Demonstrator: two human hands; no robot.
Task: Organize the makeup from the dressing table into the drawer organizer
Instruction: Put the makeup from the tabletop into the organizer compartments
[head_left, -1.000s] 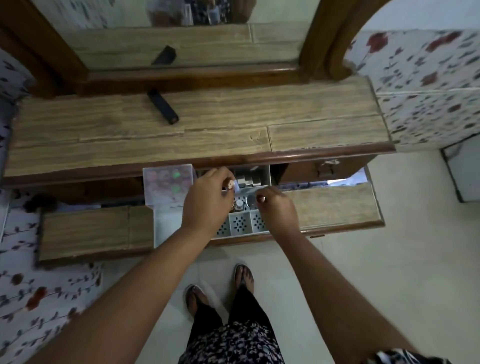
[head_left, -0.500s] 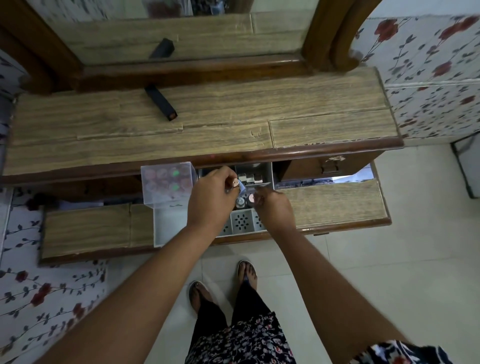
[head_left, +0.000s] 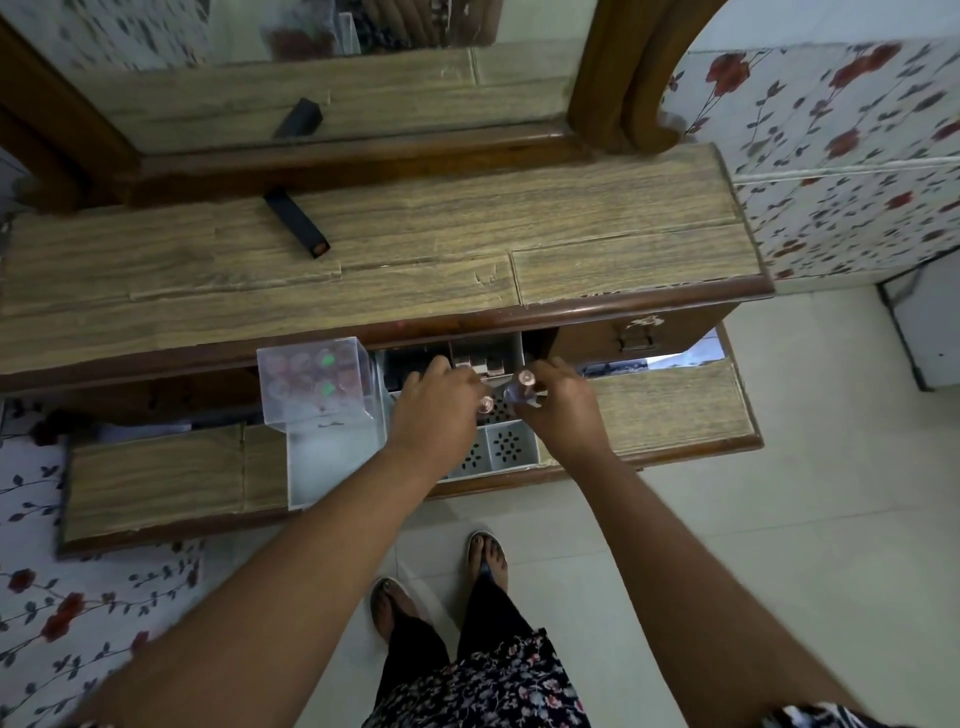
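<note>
A white drawer organizer (head_left: 506, 447) with perforated compartments sits in the open drawer below the wooden dressing table top (head_left: 415, 260). Over it, my right hand (head_left: 563, 408) pinches a small clear bottle with a copper cap (head_left: 522, 387), held tilted. My left hand (head_left: 436, 410) hovers beside it, fingers curled round another small copper-capped item (head_left: 485, 404). A clear lidded box (head_left: 314, 382) holding round makeup pots stands at the organizer's left end. A black lipstick tube (head_left: 297, 223) lies on the table top near the mirror.
A mirror (head_left: 311, 67) with a wooden frame rises behind the table. The open drawer's wood-grain front (head_left: 670, 405) runs left and right of the organizer. A closed drawer with a metal handle (head_left: 636, 332) is at right. My sandalled feet (head_left: 441, 587) stand on the tiled floor.
My right hand has moved right and up a little, carrying the copper-capped bottle away from my left hand. The hands are now apart. The camera shifted slightly.
</note>
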